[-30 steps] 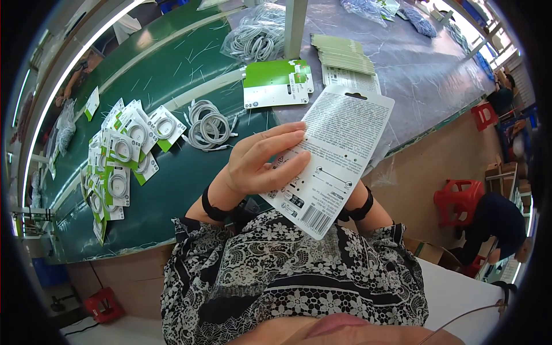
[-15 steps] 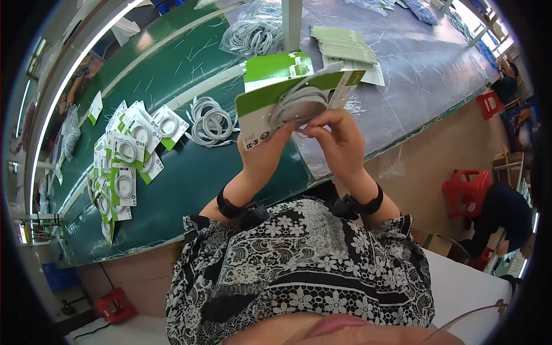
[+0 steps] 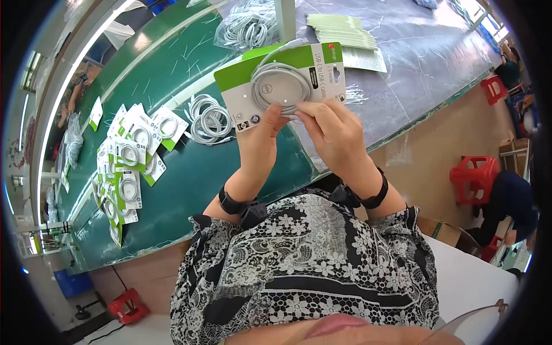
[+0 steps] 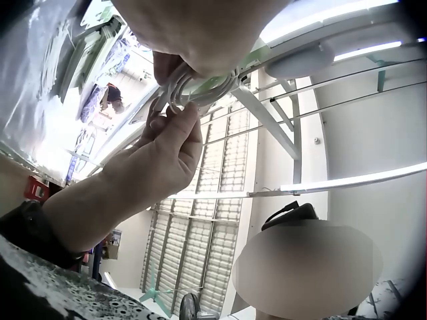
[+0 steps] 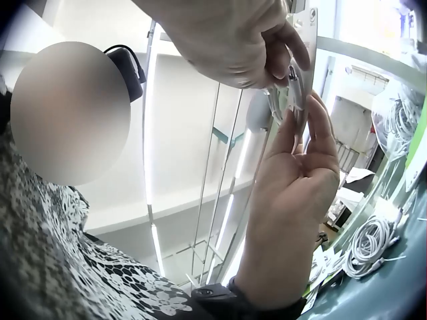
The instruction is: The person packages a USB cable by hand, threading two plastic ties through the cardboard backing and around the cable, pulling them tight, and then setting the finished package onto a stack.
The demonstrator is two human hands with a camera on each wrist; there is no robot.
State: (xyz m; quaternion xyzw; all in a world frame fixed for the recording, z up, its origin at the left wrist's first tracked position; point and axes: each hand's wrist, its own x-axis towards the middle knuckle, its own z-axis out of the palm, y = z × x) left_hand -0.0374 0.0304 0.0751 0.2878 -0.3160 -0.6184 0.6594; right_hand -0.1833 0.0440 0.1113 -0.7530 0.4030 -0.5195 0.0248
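Observation:
A green and white printed card is held up in front of the chest, its printed front facing the camera. A coiled white cable lies against it, one end sticking up past the top edge. The left hand grips the card's lower left, thumb on the coil and fingers behind the card. The right hand pinches the bottom of the coil between thumb and index finger. In the right wrist view, the left hand has thumb and fingers on either side of the card.
Cards with coiled cables are piled on the green table at the left. Loose coils lie beside them. Behind are a bag of cables and a stack of cards, near a metal post.
The card, earlier seen from its back, has been turned to show its front and the coil. Since then it has tilted upright and shifted slightly left. The right hand has come to the coil's lower edge.

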